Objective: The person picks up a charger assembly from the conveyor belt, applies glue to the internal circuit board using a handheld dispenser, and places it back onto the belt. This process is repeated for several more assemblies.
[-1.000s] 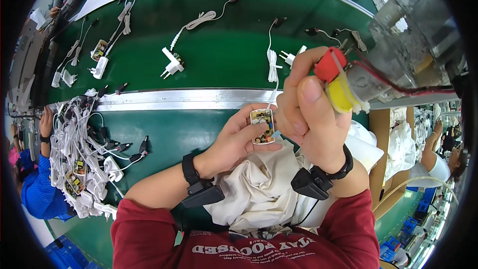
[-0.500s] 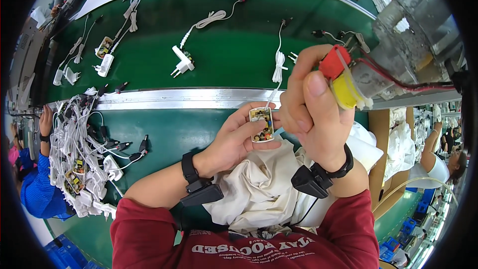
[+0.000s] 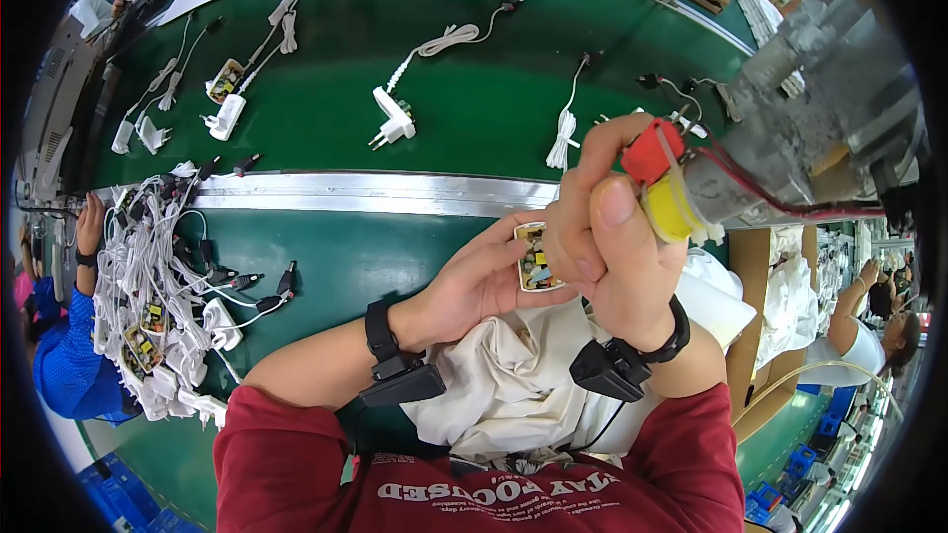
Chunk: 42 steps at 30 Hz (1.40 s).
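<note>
My left hand (image 3: 474,271) holds an open white adapter housing (image 3: 539,262), the circuit board inside showing yellow, green and blue parts. Its fingers wrap the housing's edge. Just right of it and above, my right hand (image 3: 622,237) is closed round a grey cylindrical tool (image 3: 726,163) with a red block, a yellow band and red and black wires. The tool's working end is hidden behind my fingers. My right knuckles overlap the housing's right side; whether they touch it I cannot tell. Cream cloth (image 3: 513,365) lies below my hands.
A green belt (image 3: 326,59) beyond a metal rail (image 3: 375,194) carries several white corded adapters (image 3: 395,118). A tangled pile of cords and adapters (image 3: 163,276) lies at left. A cardboard box (image 3: 750,306) with white bundles stands at right. Other people work on both sides.
My right hand has come slightly down and left, covering more of the housing. The adapters on the belt appear farther right in the picture, as the view has shifted.
</note>
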{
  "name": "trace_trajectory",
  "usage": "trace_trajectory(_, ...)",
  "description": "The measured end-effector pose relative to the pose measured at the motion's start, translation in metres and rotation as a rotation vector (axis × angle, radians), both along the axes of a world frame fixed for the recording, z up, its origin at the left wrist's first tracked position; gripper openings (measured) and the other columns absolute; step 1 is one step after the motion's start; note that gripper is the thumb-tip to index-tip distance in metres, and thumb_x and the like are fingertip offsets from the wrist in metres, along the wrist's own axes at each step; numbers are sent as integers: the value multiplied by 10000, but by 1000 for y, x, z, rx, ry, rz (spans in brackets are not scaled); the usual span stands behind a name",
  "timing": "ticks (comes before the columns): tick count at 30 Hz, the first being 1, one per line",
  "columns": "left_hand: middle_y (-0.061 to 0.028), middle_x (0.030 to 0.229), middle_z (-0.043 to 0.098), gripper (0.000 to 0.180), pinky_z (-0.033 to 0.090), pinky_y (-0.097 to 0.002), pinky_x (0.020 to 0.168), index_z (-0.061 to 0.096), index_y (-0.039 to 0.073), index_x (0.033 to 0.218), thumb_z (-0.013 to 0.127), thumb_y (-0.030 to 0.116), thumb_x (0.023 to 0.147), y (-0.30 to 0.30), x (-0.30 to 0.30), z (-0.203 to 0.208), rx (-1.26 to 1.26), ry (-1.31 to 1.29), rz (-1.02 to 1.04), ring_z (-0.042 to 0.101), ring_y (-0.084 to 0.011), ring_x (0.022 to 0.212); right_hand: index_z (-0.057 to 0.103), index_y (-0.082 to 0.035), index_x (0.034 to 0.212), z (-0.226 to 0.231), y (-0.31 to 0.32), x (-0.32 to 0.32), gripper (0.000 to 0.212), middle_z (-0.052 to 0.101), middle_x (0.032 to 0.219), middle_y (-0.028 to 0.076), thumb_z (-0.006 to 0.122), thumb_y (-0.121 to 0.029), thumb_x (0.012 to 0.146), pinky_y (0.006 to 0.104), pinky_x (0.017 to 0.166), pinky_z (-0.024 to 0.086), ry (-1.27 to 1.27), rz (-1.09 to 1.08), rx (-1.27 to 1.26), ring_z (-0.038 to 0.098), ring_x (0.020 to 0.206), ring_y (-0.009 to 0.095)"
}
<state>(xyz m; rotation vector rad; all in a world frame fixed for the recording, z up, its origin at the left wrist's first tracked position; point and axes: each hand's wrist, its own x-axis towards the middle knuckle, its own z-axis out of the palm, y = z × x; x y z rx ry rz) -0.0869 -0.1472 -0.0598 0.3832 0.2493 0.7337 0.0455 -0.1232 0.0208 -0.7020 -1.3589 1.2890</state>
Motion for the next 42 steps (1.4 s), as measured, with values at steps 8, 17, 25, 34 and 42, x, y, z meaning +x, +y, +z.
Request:
trace_trajectory(8, -129, 1343, 377, 434, 348, -472, 1042, 284, 63, 1342, 356, 267, 966, -1, 1, -6, -15, -63, 9, 423, -259, 1238, 365, -59, 930, 0, -3, 1, 299, 357, 497, -14, 505, -323, 922, 221, 351, 237, 3, 12, -41, 289, 368, 56)
trace_trajectory(17, -126, 1324, 395, 417, 357, -479, 1034, 302, 59, 1323, 359, 265, 965, 1, 4, -6, -25, -43, 10, 434, -252, 1225, 381, -22, 1026, 4, 0, 4, 341, 349, 500, -16, 492, -329, 929, 218, 359, 238, -29, -15, -43, 294, 375, 48)
trace_trajectory(25, -115, 1282, 428, 389, 389, -462, 1009, 339, 71, 1306, 389, 234, 956, 5, 6, -11, -7, -15, 17, 460, -233, 1189, 392, -6, 1057, 19, 1, 5, 352, 345, 506, -17, 488, -320, 932, 217, 362, 244, -12, -65, -89, 293, 378, 49)
trace_trajectory(34, -132, 1063, 512, 405, 491, -333, 778, 461, 34, 1146, 621, 148, 792, 113, 33, -7, 1366, 1112, 549, 560, -256, 920, 406, -13, 1027, 22, -3, 8, 303, 354, 518, -8, 487, -289, 931, 214, 365, 255, -30, 3, -129, 302, 385, 55)
trace_trajectory(42, -147, 930, 516, 486, 491, -326, 707, 483, -23, 1053, 708, 236, 709, 109, 14, 24, 1684, 1630, 916, 557, -300, 824, 417, -15, 1011, 16, 1, 6, 225, 360, 523, -8, 467, -222, 936, 210, 366, 262, 4, -21, -121, 303, 390, 51)
